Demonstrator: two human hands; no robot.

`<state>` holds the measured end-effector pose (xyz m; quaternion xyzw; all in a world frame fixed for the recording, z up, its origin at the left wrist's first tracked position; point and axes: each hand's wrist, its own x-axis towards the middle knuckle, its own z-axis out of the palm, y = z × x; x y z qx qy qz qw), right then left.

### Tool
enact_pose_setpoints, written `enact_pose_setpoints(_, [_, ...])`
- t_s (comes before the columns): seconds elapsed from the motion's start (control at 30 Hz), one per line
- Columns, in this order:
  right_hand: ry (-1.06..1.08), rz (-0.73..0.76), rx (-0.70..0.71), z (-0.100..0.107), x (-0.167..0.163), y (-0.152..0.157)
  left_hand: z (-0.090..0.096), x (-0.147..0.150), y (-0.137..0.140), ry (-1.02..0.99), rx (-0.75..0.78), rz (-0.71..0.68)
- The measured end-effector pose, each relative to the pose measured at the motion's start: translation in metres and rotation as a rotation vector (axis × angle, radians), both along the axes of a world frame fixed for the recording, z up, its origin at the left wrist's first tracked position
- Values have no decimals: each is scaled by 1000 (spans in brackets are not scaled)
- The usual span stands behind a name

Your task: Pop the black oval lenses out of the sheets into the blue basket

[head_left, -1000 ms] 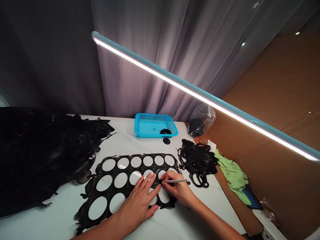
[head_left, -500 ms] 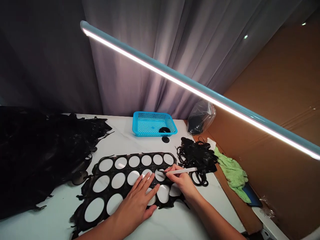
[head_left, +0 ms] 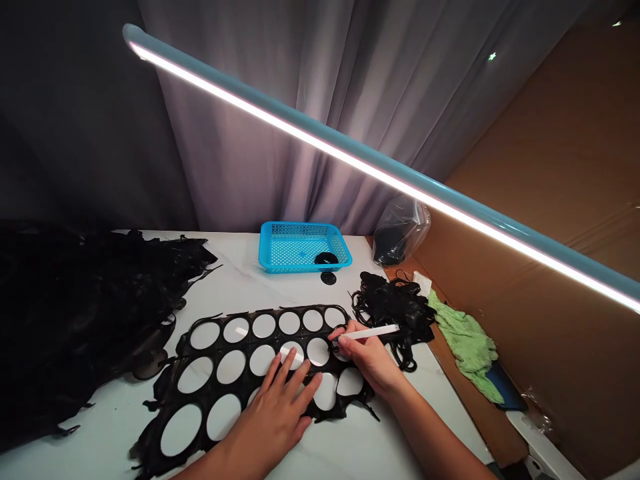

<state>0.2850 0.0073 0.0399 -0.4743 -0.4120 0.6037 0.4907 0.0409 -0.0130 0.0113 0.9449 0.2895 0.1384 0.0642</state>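
Observation:
A black rubbery sheet with rows of round holes lies on the white table. My left hand rests flat on it with fingers spread, covering some of the holes. My right hand is closed around a slim white pen-like tool at the sheet's right part, beside a hole in the middle row. The tool's tip is hidden by my fingers, and a bit of black material shows against them. Right of this hand is a heap of black rings and strips.
A blue basket stands at the back with black discs inside; another disc lies before it. A large black sheet pile covers the left. A plastic bag and green cloth are at right. A lamp crosses above.
My right hand has shifted a little right along the sheet, from one middle-row hole towards its neighbour, and the tool's dark tip no longer shows. My left hand stays flat. The view has shifted slightly.

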Motion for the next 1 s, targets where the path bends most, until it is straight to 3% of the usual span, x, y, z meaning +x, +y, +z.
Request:
enact_pose_setpoints(0.1, [-328, 65, 139, 0, -7, -3, 4, -1, 1, -15, -16, 30])
enact_pose_setpoints(0.2, [-507, 165, 214, -1, -12, -7, 7, -1, 2, -9, -18, 22])
enact_pose_setpoints(0.6, [-729, 209, 412, -3, -18, -10, 2, -1, 2, -2, -11, 24])
enact_pose_setpoints(0.7, [-873, 242, 456, -8, -23, -14, 2, -1, 2, 7, -10, 23])
enact_pose_setpoints(0.83, [-1117, 315, 653, -22, -29, -20, 3, 0, 2, 34, -7, 10])
enact_pose_setpoints(0.9, [-1189, 289, 716, -21, -22, -12, 3, 0, 3, 37, -9, 4])
enact_pose_setpoints(1.0, [-1276, 23, 659, -6, 5, 19, 3, -1, 3, 23, -12, 5])
